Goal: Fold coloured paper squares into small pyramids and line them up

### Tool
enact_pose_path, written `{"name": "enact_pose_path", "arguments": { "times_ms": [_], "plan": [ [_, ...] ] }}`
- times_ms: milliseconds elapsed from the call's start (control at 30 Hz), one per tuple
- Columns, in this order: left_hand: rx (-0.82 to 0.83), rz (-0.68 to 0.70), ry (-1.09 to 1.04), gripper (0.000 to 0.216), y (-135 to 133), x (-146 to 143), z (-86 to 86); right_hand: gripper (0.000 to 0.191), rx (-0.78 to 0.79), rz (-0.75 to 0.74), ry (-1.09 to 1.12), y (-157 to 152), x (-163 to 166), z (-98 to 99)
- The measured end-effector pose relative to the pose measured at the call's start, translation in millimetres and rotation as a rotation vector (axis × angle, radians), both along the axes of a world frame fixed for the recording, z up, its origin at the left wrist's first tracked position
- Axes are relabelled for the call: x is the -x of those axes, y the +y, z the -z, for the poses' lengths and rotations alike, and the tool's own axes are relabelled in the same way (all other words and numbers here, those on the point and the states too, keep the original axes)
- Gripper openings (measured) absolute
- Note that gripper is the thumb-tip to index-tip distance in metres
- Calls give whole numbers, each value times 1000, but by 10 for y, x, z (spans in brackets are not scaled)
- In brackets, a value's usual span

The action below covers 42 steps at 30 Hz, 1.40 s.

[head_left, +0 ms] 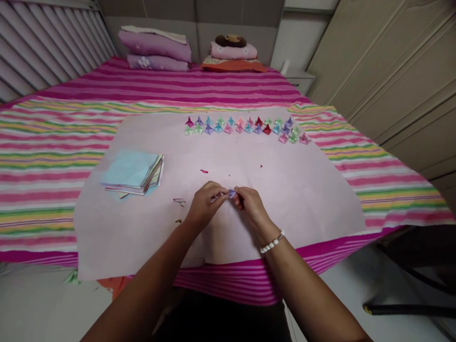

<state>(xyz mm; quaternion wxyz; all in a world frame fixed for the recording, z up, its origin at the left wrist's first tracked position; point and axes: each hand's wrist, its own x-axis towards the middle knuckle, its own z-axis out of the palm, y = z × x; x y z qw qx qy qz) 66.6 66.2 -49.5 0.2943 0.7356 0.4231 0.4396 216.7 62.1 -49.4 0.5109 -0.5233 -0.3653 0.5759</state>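
Observation:
My left hand (204, 202) and my right hand (249, 204) meet over a large pale pink sheet (302, 190) spread on the bed. Both pinch one small folded piece of purple paper (232, 193) between their fingertips, just above the sheet. A white bead bracelet (271, 242) circles my right wrist. To the left of my hands lies a stack of square coloured papers (133, 173), light blue on top. Farther back, two rows of several small folded paper shapes (245, 126) in pink, blue, green, purple and red stand on the sheet.
The bed carries a striped pink, green and yellow cover (46, 156). Folded pillows and blankets (156, 50) and a bundle with a brown plush toy (231, 52) lie at the head. A wardrobe (392, 71) stands right. Small scraps (180, 202) dot the sheet.

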Motion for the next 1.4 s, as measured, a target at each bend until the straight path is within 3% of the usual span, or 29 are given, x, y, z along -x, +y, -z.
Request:
{"name": "enact_pose_path", "arguments": {
  "times_ms": [100, 167, 300, 367, 467, 733, 967, 1167, 1400],
  "plan": [
    [0, -5, 4, 10, 119, -17, 71, 32, -5, -42, -79, 92, -26, 64],
    [-13, -25, 6, 9, 202, -21, 121, 35, -67, -23, -245, 141, -54, 116],
    [-16, -46, 19, 7, 336, -23, 218, 13, -430, 149, -532, 170, -90, 200],
    [-23, -35, 39, 7, 375, -26, 254, 14, -575, 117, -537, 173, -86, 234],
    [-49, -24, 71, 8, 404, -38, 294, 15, -646, 70, -517, 196, -63, 292],
    [-42, -29, 80, 8, 416, -46, 357, 14, -607, 33, -588, 262, -66, 377],
    [85, -147, 9, 7, 378, -52, 384, 11, -458, 51, -560, 238, -64, 349],
    [67, -199, 46, 9, 332, -166, 375, 9, -473, 39, -563, 233, -56, 340],
    [135, -289, -75, 12, 304, -159, 414, 5, -388, 77, -403, 253, -52, 381]
  ]
}}
